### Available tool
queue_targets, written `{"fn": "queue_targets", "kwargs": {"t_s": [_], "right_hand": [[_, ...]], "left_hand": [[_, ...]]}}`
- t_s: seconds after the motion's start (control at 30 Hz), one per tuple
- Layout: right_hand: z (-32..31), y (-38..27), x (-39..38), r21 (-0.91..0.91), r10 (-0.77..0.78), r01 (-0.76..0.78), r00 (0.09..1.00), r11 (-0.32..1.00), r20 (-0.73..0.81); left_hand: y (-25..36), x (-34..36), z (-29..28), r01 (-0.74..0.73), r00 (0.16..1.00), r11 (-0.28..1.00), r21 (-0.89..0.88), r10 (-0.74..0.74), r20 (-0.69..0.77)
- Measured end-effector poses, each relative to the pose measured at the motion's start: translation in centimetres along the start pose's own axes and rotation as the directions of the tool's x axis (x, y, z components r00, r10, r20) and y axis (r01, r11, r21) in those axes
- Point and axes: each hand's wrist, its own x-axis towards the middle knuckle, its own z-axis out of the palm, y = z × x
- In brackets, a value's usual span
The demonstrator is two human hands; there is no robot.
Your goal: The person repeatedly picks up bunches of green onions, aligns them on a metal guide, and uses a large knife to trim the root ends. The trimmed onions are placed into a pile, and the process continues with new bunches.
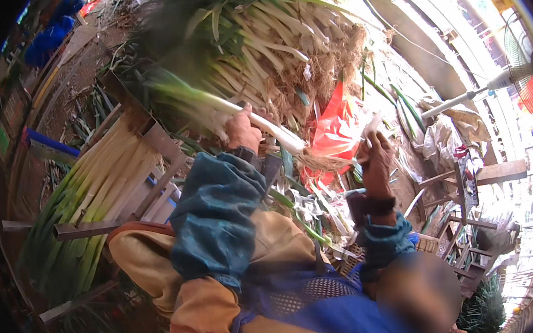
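My left hand [242,129] is clamped around the white stalk of a long green-topped leek [261,122], which lies slanting across the middle of the view, its brown root tuft pointing toward my right hand [376,155]. My right hand is closed, fingers pinched on a thin pale strip of leek skin [371,125] just beside the roots. Behind both hands rises a big heap of untrimmed leeks with white stalks and earthy roots [275,45]. A red plastic bag [334,132] sits between my hands, under the roots. To my left, a neat stack of trimmed leeks [100,181] rests in a grey metal frame rack [163,140]. Peeled scraps [311,210] litter the ground near my blue sleeves.
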Motion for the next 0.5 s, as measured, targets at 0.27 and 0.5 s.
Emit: {"fn": "queue_targets", "kwargs": {"t_s": [0.27, 0.5], "right_hand": [[-2.5, 0.3, -3.1, -0.567, 0.320, -0.205, 0.941, 0.798, 0.111], [6.4, 1.2, -0.9, -0.715, 0.534, -0.092, 0.732, 0.693, 0.424]], "left_hand": [[-2.0, -0.1, 1.5, 0.025, 0.996, 0.999, -0.033, -0.022, 0.086], [-5.5, -0.3, 0.6, 0.093, 0.989, 0.995, 0.031, -0.096, 0.113]]}}
